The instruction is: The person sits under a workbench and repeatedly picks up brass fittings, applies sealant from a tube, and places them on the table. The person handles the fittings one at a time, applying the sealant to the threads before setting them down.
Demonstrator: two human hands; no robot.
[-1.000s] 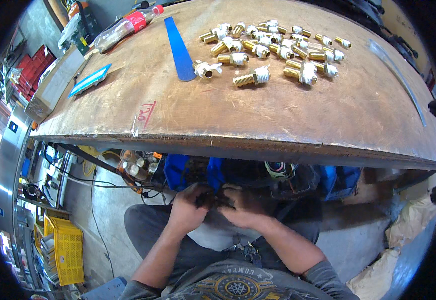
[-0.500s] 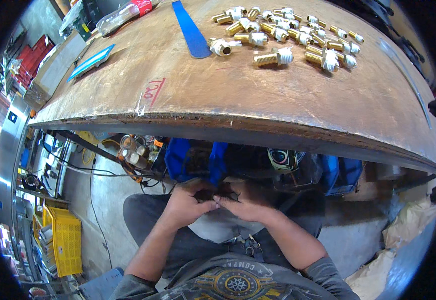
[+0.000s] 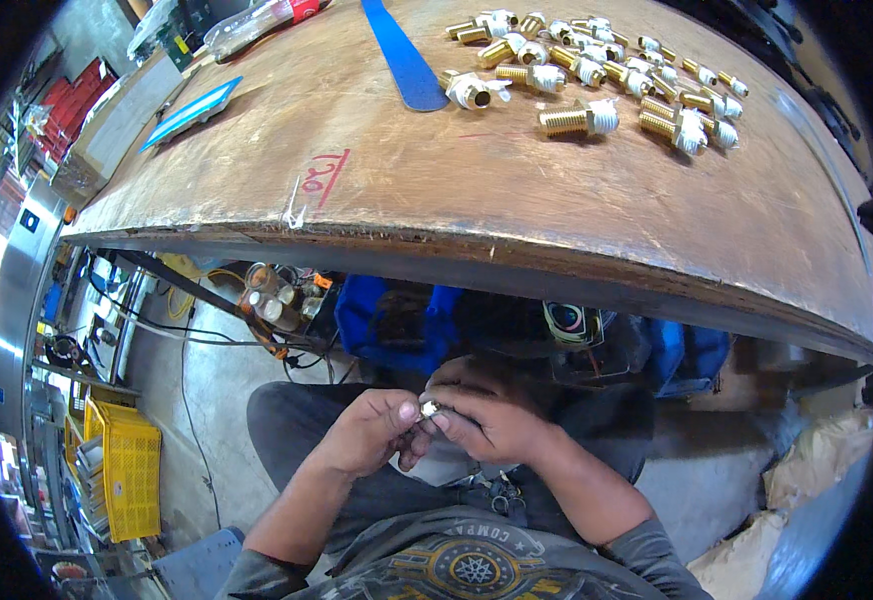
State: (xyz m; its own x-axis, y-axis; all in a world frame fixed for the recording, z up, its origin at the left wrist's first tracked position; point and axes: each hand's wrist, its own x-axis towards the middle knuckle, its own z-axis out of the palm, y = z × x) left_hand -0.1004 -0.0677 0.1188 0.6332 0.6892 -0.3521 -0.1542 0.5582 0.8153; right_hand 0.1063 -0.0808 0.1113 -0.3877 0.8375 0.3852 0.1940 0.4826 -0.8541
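Note:
Above my lap, below the table edge, my two hands meet around a small white-ended piece (image 3: 429, 409). Only its pale tip shows; the fingers hide the rest, so its kind is unclear. My right hand (image 3: 492, 418) is closed round it, fingers curled over from the far side. My left hand (image 3: 369, 432) is closed too, with the thumb and fingertips pinched against the tip. On the tabletop ahead lie several brass threaded fittings (image 3: 569, 120) with hex collars, their ends wrapped in white tape. Neither hand touches those.
The wooden table (image 3: 227, 200) spans the view ahead, its front edge beyond my hands. On it lie a blue strip (image 3: 402, 60), a blue-edged flat object (image 3: 192, 112) and a clear bottle (image 3: 252, 32). Blue bins (image 3: 372, 325) stand underneath. A yellow crate (image 3: 132, 480) stands at left.
My hands have shifted slightly down and turned, bringing the white tip into sight between them. The left fingers have moved from behind. The tabletop appears shifted slightly right as the view turned.

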